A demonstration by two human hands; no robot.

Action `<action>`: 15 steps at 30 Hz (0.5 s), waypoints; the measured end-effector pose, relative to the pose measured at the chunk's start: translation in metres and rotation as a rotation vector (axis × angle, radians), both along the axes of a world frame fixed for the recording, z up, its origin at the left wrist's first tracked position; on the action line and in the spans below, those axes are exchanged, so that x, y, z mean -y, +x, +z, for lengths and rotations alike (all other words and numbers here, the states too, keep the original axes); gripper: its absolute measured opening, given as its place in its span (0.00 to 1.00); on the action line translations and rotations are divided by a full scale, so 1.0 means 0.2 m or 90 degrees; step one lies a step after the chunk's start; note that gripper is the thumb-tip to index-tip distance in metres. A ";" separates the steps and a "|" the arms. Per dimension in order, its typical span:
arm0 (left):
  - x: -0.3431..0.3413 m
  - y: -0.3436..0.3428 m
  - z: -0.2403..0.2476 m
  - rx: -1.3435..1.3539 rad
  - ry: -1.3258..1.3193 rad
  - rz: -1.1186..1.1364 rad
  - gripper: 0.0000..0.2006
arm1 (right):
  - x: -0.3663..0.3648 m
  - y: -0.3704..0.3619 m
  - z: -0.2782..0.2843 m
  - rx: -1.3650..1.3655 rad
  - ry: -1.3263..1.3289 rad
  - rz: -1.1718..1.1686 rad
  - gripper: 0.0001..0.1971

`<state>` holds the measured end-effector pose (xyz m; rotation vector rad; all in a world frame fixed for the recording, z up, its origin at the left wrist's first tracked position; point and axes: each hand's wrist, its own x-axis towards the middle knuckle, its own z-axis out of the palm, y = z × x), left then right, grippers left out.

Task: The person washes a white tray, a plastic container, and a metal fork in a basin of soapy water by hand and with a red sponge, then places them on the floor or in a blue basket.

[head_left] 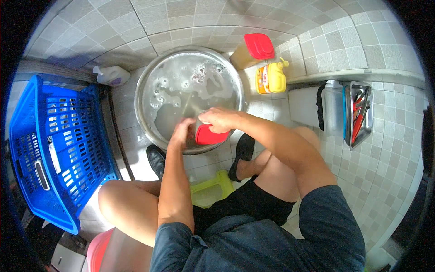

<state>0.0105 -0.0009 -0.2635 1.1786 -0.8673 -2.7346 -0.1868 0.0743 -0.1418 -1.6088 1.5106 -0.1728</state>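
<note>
A wide round metal basin of cloudy, foamy water stands in front of me. My right hand is closed at a red plastic lid, over the basin's near side. The lid has rounded corners and lies partly under that hand. Just left of it, my left hand reaches down by the water; its fingers are blurred and partly hidden, so its grip cannot be made out. A pale streak shows in the water beyond both hands, too unclear to name.
Right of the basin stand a red-lidded container and a yellow pump bottle. A white bottle and blue slotted crate are at left. A yellow-green stool is beneath me. A utensil tray hangs right.
</note>
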 end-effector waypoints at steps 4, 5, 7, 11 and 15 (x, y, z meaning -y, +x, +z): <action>-0.05 -0.05 -0.13 0.216 -0.138 -0.071 0.45 | 0.01 0.01 0.02 0.063 -0.051 0.030 0.11; -0.07 -0.07 -0.14 0.145 -0.040 -0.044 0.44 | 0.01 0.02 0.01 0.084 -0.084 0.042 0.15; -0.08 -0.07 -0.16 0.078 0.055 -0.011 0.43 | 0.02 0.05 0.01 0.091 -0.123 0.035 0.16; -0.08 -0.17 0.07 0.128 0.155 0.099 0.36 | 0.01 0.04 0.04 -0.091 -0.154 -0.045 0.15; -0.05 -0.18 0.02 0.153 0.177 0.264 0.32 | 0.00 0.11 0.04 -0.139 -0.168 -0.335 0.32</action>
